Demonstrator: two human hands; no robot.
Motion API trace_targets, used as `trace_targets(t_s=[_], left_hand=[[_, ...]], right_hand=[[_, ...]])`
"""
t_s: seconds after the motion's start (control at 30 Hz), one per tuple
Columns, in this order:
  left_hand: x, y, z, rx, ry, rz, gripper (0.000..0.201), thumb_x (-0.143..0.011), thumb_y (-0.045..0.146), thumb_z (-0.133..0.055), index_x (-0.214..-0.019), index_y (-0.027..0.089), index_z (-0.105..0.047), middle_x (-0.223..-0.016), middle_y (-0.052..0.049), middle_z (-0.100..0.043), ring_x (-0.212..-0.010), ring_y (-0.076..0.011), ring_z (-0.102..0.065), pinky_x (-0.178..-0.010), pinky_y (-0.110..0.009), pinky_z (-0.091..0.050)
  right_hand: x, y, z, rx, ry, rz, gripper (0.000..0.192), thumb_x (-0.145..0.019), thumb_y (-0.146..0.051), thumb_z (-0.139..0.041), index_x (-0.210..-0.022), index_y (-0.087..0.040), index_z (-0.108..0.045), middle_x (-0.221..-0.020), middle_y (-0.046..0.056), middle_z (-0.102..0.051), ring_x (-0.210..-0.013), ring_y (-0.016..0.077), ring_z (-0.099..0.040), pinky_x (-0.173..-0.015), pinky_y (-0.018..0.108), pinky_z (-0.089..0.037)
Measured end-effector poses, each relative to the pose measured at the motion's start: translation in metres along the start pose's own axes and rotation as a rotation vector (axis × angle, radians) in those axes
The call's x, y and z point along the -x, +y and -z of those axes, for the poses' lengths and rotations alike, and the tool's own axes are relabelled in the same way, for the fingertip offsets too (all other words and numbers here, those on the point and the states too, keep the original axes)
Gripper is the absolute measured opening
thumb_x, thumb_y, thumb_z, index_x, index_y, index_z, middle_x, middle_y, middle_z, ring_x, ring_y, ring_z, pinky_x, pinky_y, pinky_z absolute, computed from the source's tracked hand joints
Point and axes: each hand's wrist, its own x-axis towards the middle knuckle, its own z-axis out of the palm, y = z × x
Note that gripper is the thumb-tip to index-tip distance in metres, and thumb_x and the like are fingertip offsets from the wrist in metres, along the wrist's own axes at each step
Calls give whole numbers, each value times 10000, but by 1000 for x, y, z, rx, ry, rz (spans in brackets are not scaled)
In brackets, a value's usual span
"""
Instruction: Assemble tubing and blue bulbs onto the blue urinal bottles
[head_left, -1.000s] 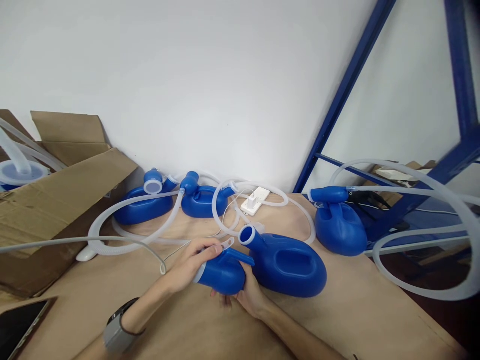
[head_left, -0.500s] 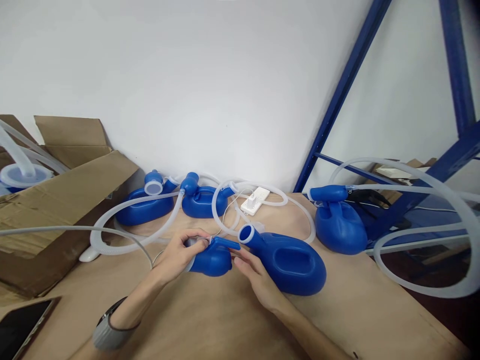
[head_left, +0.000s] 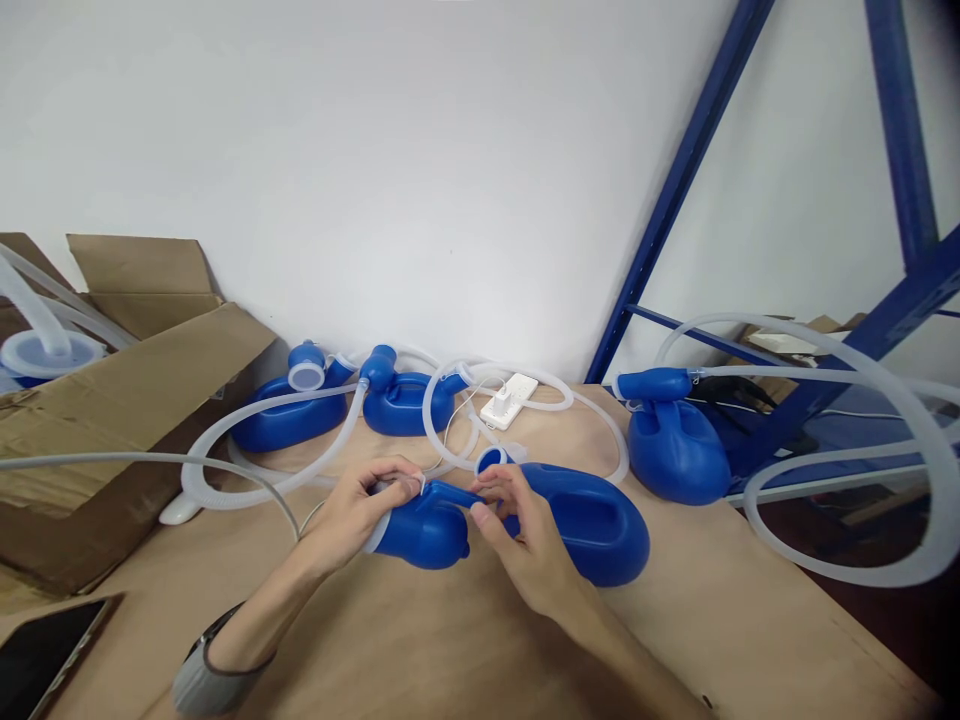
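My left hand (head_left: 358,512) grips the wide end of a small blue funnel piece (head_left: 426,527) held just above the brown table (head_left: 720,620). My right hand (head_left: 525,545) pinches its narrow spout end right beside the white-rimmed neck of a large blue bottle (head_left: 592,520) lying on the table. The spout tip sits close to that neck; whether they touch is hidden by my fingers. A thin clear tube (head_left: 150,462) runs off left from near my left hand.
Two more blue bottles (head_left: 289,420) (head_left: 401,405) with clear hoses lie by the white wall, another (head_left: 675,445) at the right. A white power strip (head_left: 510,400), an open cardboard box (head_left: 112,400), a dark tablet (head_left: 37,660) and a blue rack frame (head_left: 675,190) surround them.
My right hand came out from under the funnel piece and now pinches its spout. The piece shifted slightly toward the large bottle's neck.
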Motion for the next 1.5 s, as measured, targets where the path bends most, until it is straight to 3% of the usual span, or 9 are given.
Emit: trace_targets(t_s=[0.13, 0.27, 0.43, 0.57, 0.63, 0.8, 0.9, 1.13, 1.5], left_hand=[[3, 3, -6, -91, 26, -57, 257, -816, 490, -727, -851, 240, -773, -915, -48, -770, -886, -265, -681, -826, -345, -491], [3, 7, -12, -138, -19, -96, 243, -832, 467, -689, -845, 243, -781, -926, -51, -787, -921, -275, -691, -873, -359, -487], [2, 6, -15, -114, 25, -65, 230, -793, 432, -655, -726, 241, -763, -850, -51, -779, -883, -278, -680, -834, -356, -479], [2, 4, -15, -65, 5, -105, 246, -810, 417, -645, -667, 235, -726, -820, -48, -763, -863, -267, -678, -852, -358, -483], [3, 4, -15, -89, 0, -129, 235, -813, 422, -670, -688, 232, -729, -829, -51, -768, -867, -269, -684, -846, -360, -491], [4, 3, -16, -146, 43, -143, 238, -832, 437, -687, -765, 219, -754, -849, -57, -788, -845, -259, -698, -823, -356, -505], [4, 4, -17, -164, 43, -147, 266, -850, 451, -683, -745, 214, -744, -793, -47, -775, -786, -239, -690, -771, -337, -506], [4, 4, -16, -131, -3, -178, 225, -854, 428, -715, -873, 226, -812, -996, -55, -822, -984, -269, -734, -911, -364, -537], [-1, -2, -26, -24, 68, -104, 281, -804, 469, -740, -804, 188, -743, -855, -74, -810, -799, -240, -750, -727, -325, -561]], right_hand=[[-7, -13, -1, 106, -156, 55, 472, -950, -512, -663, -1341, -258, -588, -1351, 115, -670, -1237, 336, -605, -964, 458, -494], [-14, -12, -10, 52, -207, 21, 555, -953, -623, -602, -1362, -248, -577, -1331, 110, -678, -1138, 315, -639, -973, 452, -473], [-19, -10, -15, 33, -163, -12, 374, -1055, -504, -449, -1262, -245, -620, -1121, 47, -723, -983, 226, -648, -871, 348, -458], [-19, -9, -13, 47, -166, -17, 329, -1034, -439, -507, -1283, -239, -587, -832, -21, -655, -708, 160, -567, -683, 288, -419], [-18, -8, -13, 56, -167, 11, 326, -1035, -427, -504, -1289, -239, -585, -857, -11, -671, -709, 163, -574, -698, 295, -436], [-17, -6, -17, 147, -118, 107, 320, -1045, -393, -471, -1281, -223, -607, -1228, 87, -711, -1059, 253, -668, -913, 378, -488], [-16, -5, -20, 176, -120, 120, 337, -1048, -374, -453, -1315, -215, -583, -1318, 109, -691, -1143, 276, -664, -962, 416, -498], [-14, -2, -25, 337, -69, 277, 316, -1030, -269, -421, -1302, -190, -560, -1233, 123, -721, -1109, 266, -694, -928, 417, -543], [-14, 10, -30, 459, 38, 378, 296, -1014, -231, -417, -1227, -189, -618, -1125, 113, -757, -988, 262, -726, -835, 399, -568]])
